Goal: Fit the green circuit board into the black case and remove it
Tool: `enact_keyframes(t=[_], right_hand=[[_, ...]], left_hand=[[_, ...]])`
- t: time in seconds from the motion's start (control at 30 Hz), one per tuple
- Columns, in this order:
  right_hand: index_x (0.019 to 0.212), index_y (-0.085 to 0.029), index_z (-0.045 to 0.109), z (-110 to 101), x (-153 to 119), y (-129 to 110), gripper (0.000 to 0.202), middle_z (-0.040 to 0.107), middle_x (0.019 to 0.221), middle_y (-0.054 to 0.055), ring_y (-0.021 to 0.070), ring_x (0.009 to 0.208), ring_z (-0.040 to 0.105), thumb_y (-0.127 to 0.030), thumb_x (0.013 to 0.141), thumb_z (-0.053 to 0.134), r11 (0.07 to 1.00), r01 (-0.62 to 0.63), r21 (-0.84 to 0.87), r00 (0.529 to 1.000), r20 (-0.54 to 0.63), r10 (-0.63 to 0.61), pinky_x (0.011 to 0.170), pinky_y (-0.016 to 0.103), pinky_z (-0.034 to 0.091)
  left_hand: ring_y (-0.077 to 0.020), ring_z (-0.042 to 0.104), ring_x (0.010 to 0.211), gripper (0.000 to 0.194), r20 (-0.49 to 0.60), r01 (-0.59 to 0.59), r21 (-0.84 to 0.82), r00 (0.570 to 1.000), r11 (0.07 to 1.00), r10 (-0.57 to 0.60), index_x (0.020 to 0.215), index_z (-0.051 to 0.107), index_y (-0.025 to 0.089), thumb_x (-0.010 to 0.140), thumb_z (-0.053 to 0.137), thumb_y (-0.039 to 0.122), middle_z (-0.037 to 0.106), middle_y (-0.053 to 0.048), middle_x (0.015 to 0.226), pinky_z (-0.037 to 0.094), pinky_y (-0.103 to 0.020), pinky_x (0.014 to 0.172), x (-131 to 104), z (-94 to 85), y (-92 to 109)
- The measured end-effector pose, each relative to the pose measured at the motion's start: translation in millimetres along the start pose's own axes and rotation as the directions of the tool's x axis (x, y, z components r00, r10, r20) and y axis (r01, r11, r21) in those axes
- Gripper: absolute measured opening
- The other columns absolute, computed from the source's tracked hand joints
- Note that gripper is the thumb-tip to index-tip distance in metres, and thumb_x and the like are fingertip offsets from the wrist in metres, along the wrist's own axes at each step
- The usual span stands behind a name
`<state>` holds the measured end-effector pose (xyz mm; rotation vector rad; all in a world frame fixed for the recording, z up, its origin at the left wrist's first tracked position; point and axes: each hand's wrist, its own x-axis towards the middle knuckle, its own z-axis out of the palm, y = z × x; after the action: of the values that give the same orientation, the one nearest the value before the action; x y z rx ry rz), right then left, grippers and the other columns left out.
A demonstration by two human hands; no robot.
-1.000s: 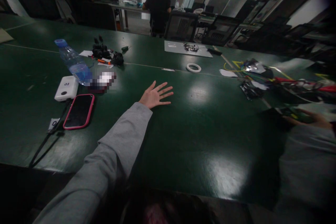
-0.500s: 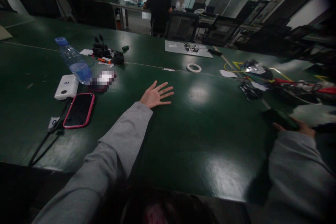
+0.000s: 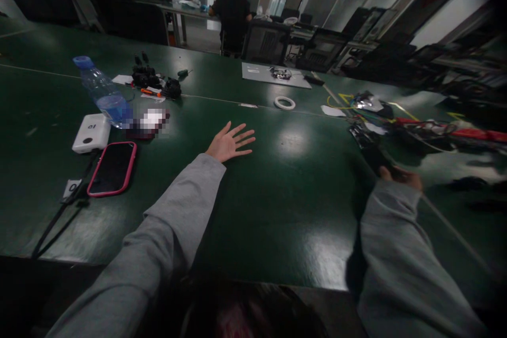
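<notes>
My left hand (image 3: 227,144) lies palm up on the green table (image 3: 277,211), fingers spread and nothing in it. On the right side, my right hand (image 3: 410,177) is closed around a dark flat rectangular object (image 3: 375,159), held just over the table. Its exact kind is hard to make out in the dim, blurred edge of the view. Left of my left hand lie a phone in a pink case (image 3: 113,169) and a white power bank (image 3: 92,133) with a black cable. Behind them a blue-capped plastic bottle (image 3: 113,109) leans to one side.
Black parts (image 3: 152,80), an orange-handled tool (image 3: 151,92) and a green screwdriver (image 3: 182,73) lie at the back left. A white tape ring (image 3: 284,103) and a grey board (image 3: 261,75) are farther back. Tangled cables (image 3: 423,128) spread at the right. A person (image 3: 233,13) sits beyond.
My right hand has moved left and slightly forward across the table with the dark flat object. My left hand stays open in place while the view shifts slightly.
</notes>
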<state>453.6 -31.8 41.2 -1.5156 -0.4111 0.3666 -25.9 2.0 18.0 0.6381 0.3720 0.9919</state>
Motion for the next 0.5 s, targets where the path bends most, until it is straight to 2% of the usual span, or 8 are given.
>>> enact_keyframes(t=[0.03,0.1,0.17,0.23,0.3,0.37,0.43,0.5], right_hand=[[0.077,-0.018,0.064,13,-16,5,0.022,0.064,0.092,0.009,0.0121,0.085,0.061,0.002,0.071,0.07,0.996,0.065,-0.054,0.996,0.071,-0.061,0.095,0.028,0.05],[0.084,-0.018,0.061,43,-57,16,0.016,0.062,0.076,0.004,0.0107,0.065,0.06,-0.009,0.077,0.071,0.996,0.074,-0.041,0.975,0.212,-0.063,0.079,0.029,0.056],[0.092,-0.018,0.056,75,-110,26,0.021,0.064,0.077,0.002,0.0118,0.066,0.064,-0.019,0.079,0.072,0.987,-0.079,0.143,0.901,0.433,0.009,0.07,0.028,0.058],[0.097,-0.02,0.054,106,-167,33,0.031,0.065,0.08,0.0,0.0138,0.072,0.067,-0.032,0.078,0.075,0.908,-0.337,0.247,0.758,0.643,0.106,0.071,0.029,0.06],[0.1,-0.02,0.056,131,-220,36,0.035,0.066,0.087,0.003,0.0149,0.081,0.068,-0.043,0.079,0.074,0.772,-0.604,0.197,0.548,0.806,0.223,0.077,0.029,0.061],[0.102,-0.019,0.059,148,-260,36,0.035,0.067,0.091,0.006,0.0147,0.086,0.068,-0.044,0.082,0.071,0.66,-0.745,0.095,0.368,0.884,0.288,0.082,0.026,0.06],[0.102,-0.018,0.061,159,-282,35,0.031,0.067,0.091,0.007,0.0152,0.088,0.068,-0.043,0.085,0.069,0.589,-0.808,0.018,0.259,0.909,0.327,0.083,0.026,0.06],[0.101,-0.018,0.062,165,-288,35,0.028,0.067,0.089,0.007,0.016,0.086,0.068,-0.042,0.087,0.066,0.541,-0.84,-0.035,0.202,0.905,0.373,0.082,0.027,0.061]], left_hand=[[-0.0295,0.042,0.137,0.058,-0.002,-0.005,0.012,1.0,1.0,0.005,0.128,0.052,0.028,0.084,0.048,0.065,0.054,-0.008,0.141,0.033,-0.056,0.107,1,-1.5,0],[-0.0276,0.041,0.138,0.058,-0.011,-0.022,0.045,1.0,0.999,0.023,0.129,0.052,0.028,0.084,0.05,0.064,0.052,-0.008,0.143,0.034,-0.053,0.108,3,-4.9,-2],[-0.0258,0.041,0.138,0.055,-0.023,-0.028,0.076,0.999,0.997,0.029,0.127,0.054,0.027,0.084,0.054,0.061,0.052,-0.008,0.143,0.034,-0.048,0.109,5,-8.0,-5],[-0.0248,0.045,0.135,0.049,-0.039,-0.002,0.129,0.999,0.992,0.007,0.122,0.058,0.026,0.081,0.063,0.053,0.055,-0.008,0.14,0.035,-0.045,0.108,7,-9.7,-9],[-0.0238,0.054,0.125,0.047,-0.047,0.005,0.189,0.999,0.982,0.004,0.115,0.062,0.025,0.074,0.074,0.043,0.061,-0.008,0.13,0.038,-0.042,0.105,8,-10.0,-14],[-0.0214,0.064,0.106,0.047,-0.062,-0.02,0.231,0.997,0.973,0.035,0.106,0.066,0.022,0.064,0.082,0.035,0.069,-0.007,0.111,0.043,-0.04,0.098,8,-9.0,-17],[-0.0181,0.066,0.089,0.043,-0.106,-0.068,0.26,0.989,0.963,0.099,0.095,0.067,0.018,0.059,0.086,0.032,0.071,-0.004,0.093,0.046,-0.037,0.091,8,-7.2,-18],[-0.0154,0.065,0.078,0.041,-0.14,-0.105,0.296,0.978,0.949,0.152,0.088,0.067,0.016,0.056,0.087,0.031,0.07,-0.003,0.084,0.047,-0.035,0.084,9,-5.1,-18]])
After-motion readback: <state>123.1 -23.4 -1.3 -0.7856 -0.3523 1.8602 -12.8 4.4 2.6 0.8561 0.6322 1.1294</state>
